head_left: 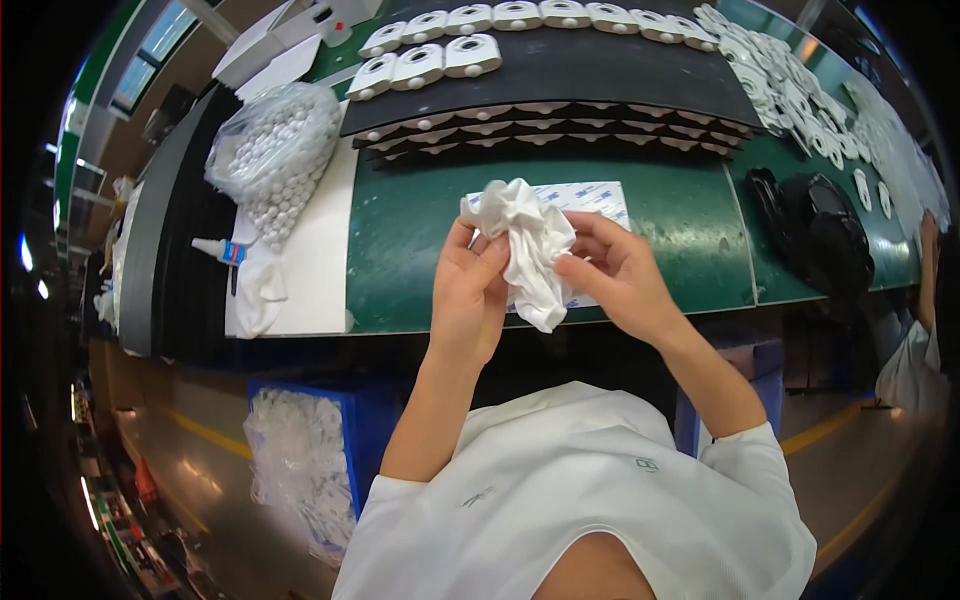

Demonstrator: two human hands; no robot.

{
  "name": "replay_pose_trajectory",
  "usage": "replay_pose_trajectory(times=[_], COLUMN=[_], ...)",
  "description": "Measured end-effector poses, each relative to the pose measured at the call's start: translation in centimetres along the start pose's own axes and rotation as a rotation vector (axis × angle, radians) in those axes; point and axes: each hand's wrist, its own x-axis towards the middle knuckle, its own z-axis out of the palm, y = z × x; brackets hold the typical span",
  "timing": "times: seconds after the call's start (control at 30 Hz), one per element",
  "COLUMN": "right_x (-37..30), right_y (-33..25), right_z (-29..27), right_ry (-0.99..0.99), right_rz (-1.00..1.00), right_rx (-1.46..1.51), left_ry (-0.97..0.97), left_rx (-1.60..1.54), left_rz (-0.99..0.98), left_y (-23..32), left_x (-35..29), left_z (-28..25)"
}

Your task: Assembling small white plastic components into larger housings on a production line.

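Observation:
A crumpled white cloth [535, 265] hangs between my hands above the near part of the green table. My left hand [470, 275] grips it from the left, thumb pressed against its folds. From the right, the curled fingers and thumb of my right hand [615, 272] pinch its edge. Whether anything is wrapped inside the cloth is hidden. Beneath it lies a white sheet with blue print [600, 200], partly covered by the cloth and my hands.
Black foam layers [600, 80] carry white moulded parts [472, 56] at the back. A bag of white balls [280, 150], a small glue bottle [218, 250] and a white cloth lie left. Black shoe-like items [820, 225] lie right; a blue bin [345, 420] stands below.

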Motion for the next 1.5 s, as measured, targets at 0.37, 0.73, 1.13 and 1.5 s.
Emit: replay_pose_trajectory(times=[0.37, 0.73, 1.13, 1.5], right_x=[-12.4, -34.4, -14.2, 9.1], right_y=[-7.6, -9.4, -9.2, -4.3], right_z=[-16.6, -23.4, -23.0, -34.9], right_ry=[1.111, 1.552, 0.964, 0.549], right_rz=[-0.684, 1.019, -0.385, -0.235], right_rx=[-0.76, -1.397, -1.335, -1.547], left_ry=[0.212, 0.22, 0.265, 0.259], left_rx=[0.824, 0.902, 0.9, 0.86], left_rz=[0.579, 0.472, 0.505, 0.491], left_y=[0.2, -0.7, -0.6, -0.5], left_x=[0.9, 1.1, 0.6, 0.8], left_z=[-5.2, -3.2, -4.1, -4.0])
